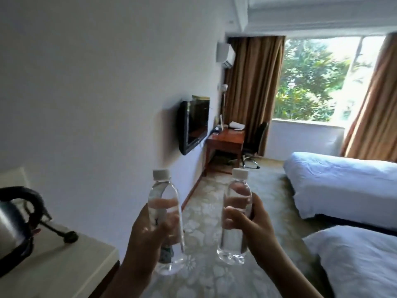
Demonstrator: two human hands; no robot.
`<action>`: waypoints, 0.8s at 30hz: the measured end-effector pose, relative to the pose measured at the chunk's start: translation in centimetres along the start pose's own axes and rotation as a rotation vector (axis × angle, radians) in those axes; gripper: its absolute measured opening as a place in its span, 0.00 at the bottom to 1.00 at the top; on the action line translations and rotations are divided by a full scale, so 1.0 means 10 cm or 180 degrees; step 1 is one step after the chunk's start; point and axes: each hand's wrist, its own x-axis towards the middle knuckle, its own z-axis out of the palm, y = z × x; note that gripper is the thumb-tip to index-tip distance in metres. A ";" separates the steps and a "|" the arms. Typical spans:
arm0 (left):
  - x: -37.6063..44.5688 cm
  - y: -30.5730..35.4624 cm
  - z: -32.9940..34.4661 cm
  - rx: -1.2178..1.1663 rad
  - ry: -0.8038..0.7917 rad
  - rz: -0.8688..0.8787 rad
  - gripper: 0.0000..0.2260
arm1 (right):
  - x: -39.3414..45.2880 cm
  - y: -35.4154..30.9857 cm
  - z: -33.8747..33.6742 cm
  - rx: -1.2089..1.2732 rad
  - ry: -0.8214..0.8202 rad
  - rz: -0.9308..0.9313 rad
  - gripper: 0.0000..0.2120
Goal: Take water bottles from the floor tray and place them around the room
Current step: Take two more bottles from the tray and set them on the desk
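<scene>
1. Left hand (148, 235) clenched round left bottle (165, 222); right hand (251, 224) clenched round right bottle (236, 216). Both upright, capped, held apart over carpet.
2. Step: carrying, likely toward a drop spot.
3. Next: pick surfaces, perhaps far desk (227, 140) or near counter (64, 254); set down upright.
4. Floor tray out of view. Kettle (15, 224) cut off at left edge.

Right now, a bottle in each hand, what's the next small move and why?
Probably set the left bottle on the counter beside the kettle. Both the left hand and right hand are full, the bottles are upright and capped, and that bare counter is the closest surface; the desk and beds lie farther off.
</scene>
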 end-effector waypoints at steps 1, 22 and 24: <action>0.10 -0.06 0.14 -0.0004 -0.0161 -0.0042 0.22 | 0.03 -0.02 -0.16 -0.0066 0.0144 -0.0042 0.31; 2.58 -1.36 2.90 0.0524 -0.0925 -0.0013 0.32 | 2.36 0.39 -2.78 -0.0400 0.0892 -0.0267 0.27; 2.88 -1.52 3.07 0.0528 -0.0951 -0.0017 0.34 | 2.68 0.46 -2.92 -0.0307 0.0912 -0.0320 0.24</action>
